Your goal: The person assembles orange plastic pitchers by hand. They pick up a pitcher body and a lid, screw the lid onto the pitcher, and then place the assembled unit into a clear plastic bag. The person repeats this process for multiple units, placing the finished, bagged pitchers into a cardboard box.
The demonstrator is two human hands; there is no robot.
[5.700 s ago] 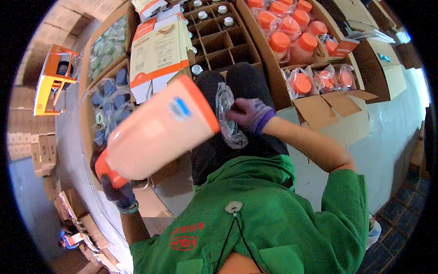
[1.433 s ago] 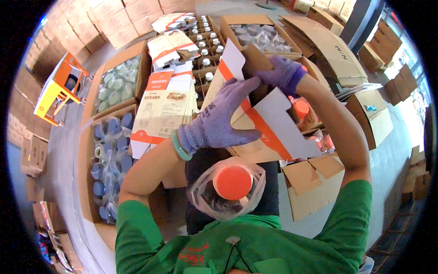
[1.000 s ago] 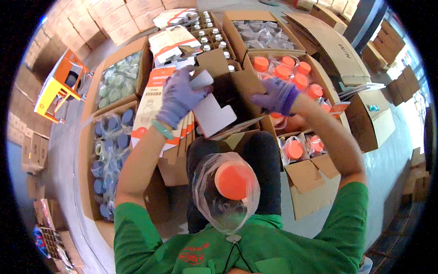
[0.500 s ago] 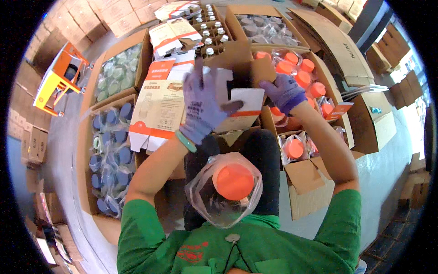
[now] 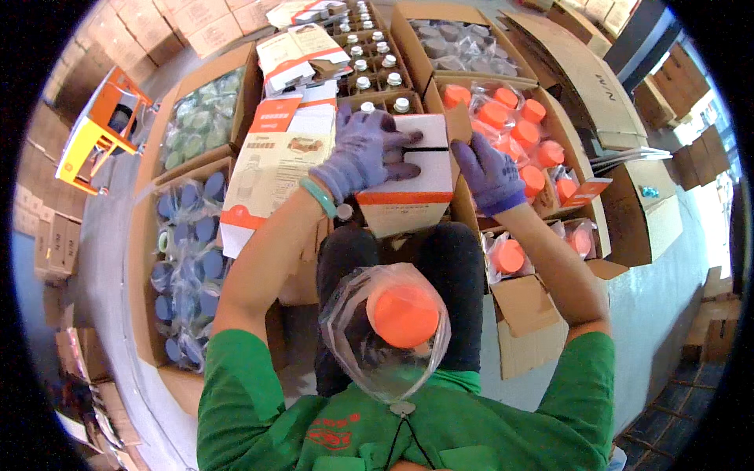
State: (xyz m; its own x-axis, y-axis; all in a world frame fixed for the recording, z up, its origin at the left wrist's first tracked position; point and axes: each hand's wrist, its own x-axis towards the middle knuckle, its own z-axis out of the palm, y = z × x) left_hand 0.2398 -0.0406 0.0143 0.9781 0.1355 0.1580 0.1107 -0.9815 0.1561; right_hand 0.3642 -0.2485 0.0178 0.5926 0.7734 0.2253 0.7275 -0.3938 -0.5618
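Observation:
A small white carton with an orange stripe and a tan lower panel stands above my knees. Its white top is folded over, with a dark slit along it. My left hand, in a purple glove, lies on that top with its fingers spread. At the carton's right edge my right hand, also gloved, closes on a raised brown flap; some of its fingers are hidden. A bagged clear jar with an orange lid sits in front of my chest.
Flattened cartons lie left of my hands. Boxes of blue-lidded jars and green-lidded jars stand at left, orange-lidded jars at right. White-capped bottles fill a divided box beyond. An open brown carton stands far right.
My left hand has come down onto the carton's top, and the flaps that stood up are now folded over. My right hand has moved slightly and stays at the brown flap.

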